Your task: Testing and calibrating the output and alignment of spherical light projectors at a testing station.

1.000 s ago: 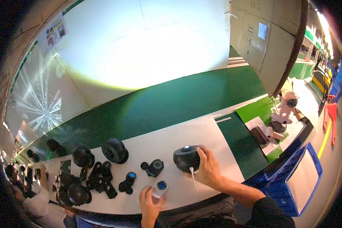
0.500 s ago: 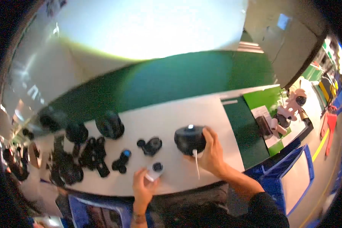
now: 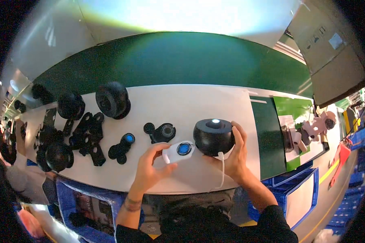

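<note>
My left hand [image 3: 150,164] is closed on a white camera part [image 3: 171,154] with a round, blue-tinted lens, tilted to face up. Just to its right, my right hand [image 3: 236,158] grips a black rounded camera housing [image 3: 211,139] that has a bright spot on top and a white cable [image 3: 223,175] hanging from its lower side. The white part comes up close to the housing's left side; whether they touch I cannot tell. Behind my left hand lies a black camera bracket [image 3: 161,132] with a ring-shaped end. A smaller black part [image 3: 122,149] with a blue lens lies farther left.
Several black housings [image 3: 112,100] and loose black brackets [image 3: 87,135] crowd the white tabletop's [image 3: 182,101] left side. White camera parts [image 3: 314,128] lie on a green sheet at the right. A blue bin [image 3: 302,198] stands below the table's right end, another blue bin [image 3: 97,210] at the left.
My left hand has brought the white part right and up, close to the black housing. My right hand still grips the housing. The whole view has shifted, with the table now more level.
</note>
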Motion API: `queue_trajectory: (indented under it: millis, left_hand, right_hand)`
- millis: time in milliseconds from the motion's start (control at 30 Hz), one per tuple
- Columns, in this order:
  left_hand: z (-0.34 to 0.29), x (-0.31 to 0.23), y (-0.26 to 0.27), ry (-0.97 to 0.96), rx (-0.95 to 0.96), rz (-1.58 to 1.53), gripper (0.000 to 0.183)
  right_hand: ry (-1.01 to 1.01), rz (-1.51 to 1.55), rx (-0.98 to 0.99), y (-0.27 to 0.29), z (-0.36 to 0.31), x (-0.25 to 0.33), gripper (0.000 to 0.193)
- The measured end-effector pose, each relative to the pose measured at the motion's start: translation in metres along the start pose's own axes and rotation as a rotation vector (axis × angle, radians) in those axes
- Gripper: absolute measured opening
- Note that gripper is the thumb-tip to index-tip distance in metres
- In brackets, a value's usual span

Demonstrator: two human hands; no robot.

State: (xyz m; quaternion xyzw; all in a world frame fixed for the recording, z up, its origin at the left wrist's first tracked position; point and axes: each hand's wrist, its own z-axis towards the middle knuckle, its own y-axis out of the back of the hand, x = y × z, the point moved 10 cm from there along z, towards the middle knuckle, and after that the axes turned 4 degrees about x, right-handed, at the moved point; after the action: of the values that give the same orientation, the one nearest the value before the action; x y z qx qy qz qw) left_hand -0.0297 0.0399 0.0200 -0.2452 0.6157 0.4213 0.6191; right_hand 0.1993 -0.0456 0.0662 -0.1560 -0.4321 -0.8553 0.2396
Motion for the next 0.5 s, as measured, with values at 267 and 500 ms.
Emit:
queue_trajectory:
  millis: [267,500]
  left_hand:
    - [0.039,0.015,-0.027,0.114,0.054,-0.218,0.060]
    - [0.046,-0.014,-0.102,-0.221,0.232,-0.189,0.107]
  right_hand:
    - [0.034,-0.001,0.012,-0.003,-0.001,-0.006,0.119]
    - [0.025,-0.005,-0.022,-0.006,-0.008,-0.012,0.102]
